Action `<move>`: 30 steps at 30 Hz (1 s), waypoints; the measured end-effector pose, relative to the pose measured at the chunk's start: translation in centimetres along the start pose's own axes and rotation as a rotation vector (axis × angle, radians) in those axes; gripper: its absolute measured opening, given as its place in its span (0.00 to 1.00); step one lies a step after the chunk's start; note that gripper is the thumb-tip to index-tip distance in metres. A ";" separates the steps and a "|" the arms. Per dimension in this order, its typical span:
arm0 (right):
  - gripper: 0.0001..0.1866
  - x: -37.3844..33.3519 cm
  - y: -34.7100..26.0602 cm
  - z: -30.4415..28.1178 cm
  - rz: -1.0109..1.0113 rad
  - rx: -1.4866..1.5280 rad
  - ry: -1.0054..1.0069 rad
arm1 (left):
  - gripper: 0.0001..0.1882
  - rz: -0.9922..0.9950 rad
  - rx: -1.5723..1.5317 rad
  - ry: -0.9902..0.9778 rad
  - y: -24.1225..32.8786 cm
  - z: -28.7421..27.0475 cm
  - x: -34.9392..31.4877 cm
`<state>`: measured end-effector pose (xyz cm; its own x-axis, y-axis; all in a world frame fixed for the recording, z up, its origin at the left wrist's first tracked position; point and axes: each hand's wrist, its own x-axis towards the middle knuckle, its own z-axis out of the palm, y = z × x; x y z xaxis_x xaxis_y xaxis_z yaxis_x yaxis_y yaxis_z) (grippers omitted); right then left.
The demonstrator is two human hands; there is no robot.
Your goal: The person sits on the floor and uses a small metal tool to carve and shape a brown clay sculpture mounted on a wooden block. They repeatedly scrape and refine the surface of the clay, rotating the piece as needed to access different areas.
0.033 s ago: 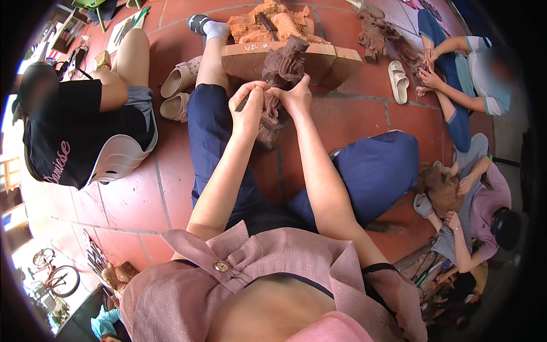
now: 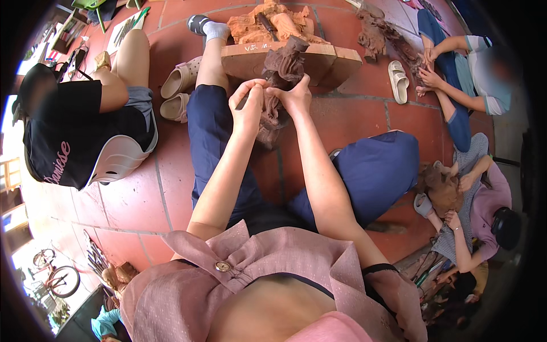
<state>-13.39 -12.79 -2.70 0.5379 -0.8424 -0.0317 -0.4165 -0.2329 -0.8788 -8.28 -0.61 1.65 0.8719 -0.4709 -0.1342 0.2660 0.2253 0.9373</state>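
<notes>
Brown carving (image 2: 284,64) between both hands (image 2: 295,98), its ends extending past them.

The left hand (image 2: 247,108) hides most of a thin dark tool (image 2: 243,101), its kind unclear; the right hand (image 2: 294,98) covers part of the brown carving (image 2: 285,65). The upper edge crops a green seat (image 2: 88,3).

A thick, angular wooden tabletop (image 2: 242,62) stood low on the red-tiled floor (image 2: 353,117), with pale writing (image 2: 257,47) along its near edge and an orange-brown wood carving (image 2: 245,29) lying behind that edge. Directly on the tiles, cream clogs (image 2: 181,78) lay beyond the tabletop's left edge, and a pale two-strap sandal (image 2: 398,84) lay beyond its right corner.
</notes>
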 end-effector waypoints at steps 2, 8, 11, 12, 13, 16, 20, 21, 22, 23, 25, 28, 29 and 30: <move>0.52 0.0 0.2 0.2 0.025 -0.028 -0.013 | 0.08 0.025 0.055 -0.017 -0.8 -0.3 -0.1; 0.52 0.0 -0.3 0.2 0.050 -0.060 -0.003 | 0.08 0.046 0.020 0.010 -0.4 -0.2 0.2; 0.52 0.1 -0.2 -0.1 0.046 -0.062 -0.005 | 0.08 0.030 0.090 -0.049 -1.0 -0.5 -0.2; 0.51 0.1 -0.2 0.0 0.050 -0.059 -0.009 | 0.08 0.025 0.082 -0.053 -0.7 -0.4 -0.4; 0.51 0.0 -0.2 0.0 0.053 -0.057 -0.014 | 0.08 0.021 0.073 -0.057 -0.4 -0.3 -0.6; 0.51 -0.1 -0.4 -0.2 0.032 -0.049 -0.011 | 0.08 0.042 0.067 -0.008 -0.5 -0.3 0.1; 0.52 0.4 0.6 0.3 0.001 -0.046 0.019 | 0.09 0.055 0.121 -0.110 -1.0 -0.6 -0.7; 0.52 0.2 0.3 0.0 0.017 -0.052 0.003 | 0.09 0.050 0.114 -0.107 -0.6 -0.6 -1.0; 0.52 0.0 0.1 -0.1 0.032 -0.059 -0.014 | 0.09 0.071 0.105 -0.063 -0.2 -0.3 -0.9; 0.52 0.0 0.1 0.2 0.048 -0.065 -0.017 | 0.09 0.093 0.096 -0.018 0.1 -0.2 -0.6; 0.51 0.4 -0.2 0.2 0.070 -0.089 -0.019 | 0.09 0.062 0.145 -0.080 -0.4 -0.4 -0.4; 0.49 0.5 0.4 0.2 0.082 -0.047 -0.038 | 0.08 0.088 0.168 -0.130 -0.2 -0.3 -2.3; 0.48 0.7 0.7 0.3 0.123 -0.047 -0.062 | 0.08 0.070 0.182 -0.142 -0.5 -0.9 -2.8; 0.48 0.3 0.2 0.1 0.092 -0.063 -0.038 | 0.09 0.120 0.223 -0.105 -0.6 -1.2 -3.2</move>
<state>-13.18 -13.06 -2.91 0.5221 -0.8430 -0.1296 -0.5098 -0.1866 -0.8398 -10.72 1.80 1.09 0.8412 -0.5407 0.0049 0.0565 0.0970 0.9937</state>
